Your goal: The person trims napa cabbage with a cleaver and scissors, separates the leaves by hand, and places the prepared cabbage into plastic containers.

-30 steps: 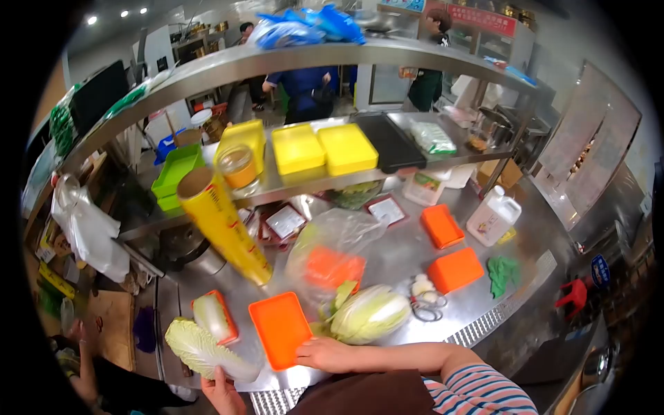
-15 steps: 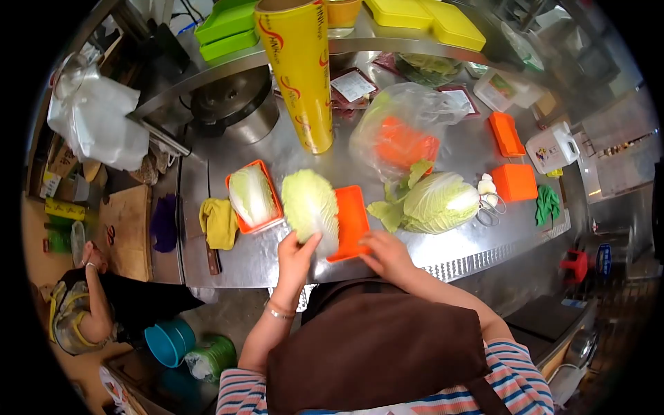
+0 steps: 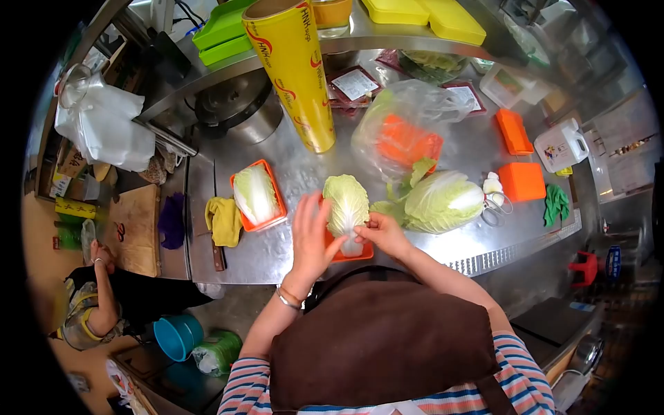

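Observation:
A pale green napa cabbage leaf (image 3: 344, 196) lies over an orange tray (image 3: 358, 256) at the table's front edge, hiding most of it. My right hand (image 3: 387, 236) pinches the leaf near its white stem. On the leaf's other side is my left hand (image 3: 310, 234), fingers stretched out and thumb pointing at the stem; whether it touches the leaf I cannot tell. To the left, a second orange tray (image 3: 280, 198) holds a cabbage piece (image 3: 254, 194). A larger napa cabbage (image 3: 443, 202) rests to the right, loose leaves beside it.
A yellow film roll (image 3: 296, 83) stands upright behind the leaf. Left are a yellow cloth (image 3: 223, 222) and a knife (image 3: 218, 257). Right are scissors (image 3: 495, 211), an orange box (image 3: 522, 181) and a green cloth (image 3: 556, 205). Another person's hands (image 3: 102, 254) show far left.
The leaf has moved right and now lies over the orange tray. My left hand has opened off the leaf, while my right hand has gone from the tray to the leaf's stem.

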The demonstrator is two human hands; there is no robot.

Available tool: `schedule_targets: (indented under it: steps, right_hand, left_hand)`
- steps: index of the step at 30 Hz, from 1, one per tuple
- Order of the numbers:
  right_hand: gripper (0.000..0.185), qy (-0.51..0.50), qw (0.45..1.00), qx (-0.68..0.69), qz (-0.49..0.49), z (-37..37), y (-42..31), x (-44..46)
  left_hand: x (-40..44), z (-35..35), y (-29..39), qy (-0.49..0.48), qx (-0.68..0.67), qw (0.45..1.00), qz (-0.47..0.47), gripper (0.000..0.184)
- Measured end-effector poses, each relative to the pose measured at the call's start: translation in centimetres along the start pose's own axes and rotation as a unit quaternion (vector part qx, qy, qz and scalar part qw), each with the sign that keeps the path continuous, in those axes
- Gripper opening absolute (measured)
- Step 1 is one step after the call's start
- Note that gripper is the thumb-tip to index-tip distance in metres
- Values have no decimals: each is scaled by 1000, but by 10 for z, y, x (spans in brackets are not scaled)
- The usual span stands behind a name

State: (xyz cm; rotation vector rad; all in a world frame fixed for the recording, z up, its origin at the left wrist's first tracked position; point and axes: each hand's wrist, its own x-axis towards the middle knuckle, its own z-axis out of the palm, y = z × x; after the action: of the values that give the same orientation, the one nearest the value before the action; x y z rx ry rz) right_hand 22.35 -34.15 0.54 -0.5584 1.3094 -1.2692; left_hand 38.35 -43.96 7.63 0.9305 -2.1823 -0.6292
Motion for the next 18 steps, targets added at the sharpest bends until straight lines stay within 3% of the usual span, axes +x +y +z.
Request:
schedule_targets:
  steps: [2,6,10,13,15,18]
  right_hand:
    - [23,-23,999,-11,-22,1,4,2]
    - [24,-62,997,-1,-48,0,6,-1]
    - [24,-74,997,34,8,2,10,3]
    - [24,-18,994,75,82,12,7,14]
    - [24,20,988,64,137,17,5,19]
    - [23,4,995,0,95,17,9,22]
  left_hand:
    - [19,-5,6,-151,77,970,176,69]
    - [11,14,-35,-263,-3,959,110,64]
    - [6,24,-47,-250,-43,965,72,58]
    - [18,38,-54,-252,-48,964,63,48]
    - [23,45,-57,-272,33,960,56,40]
    - [18,50,-65,-243,61,963,96,35]
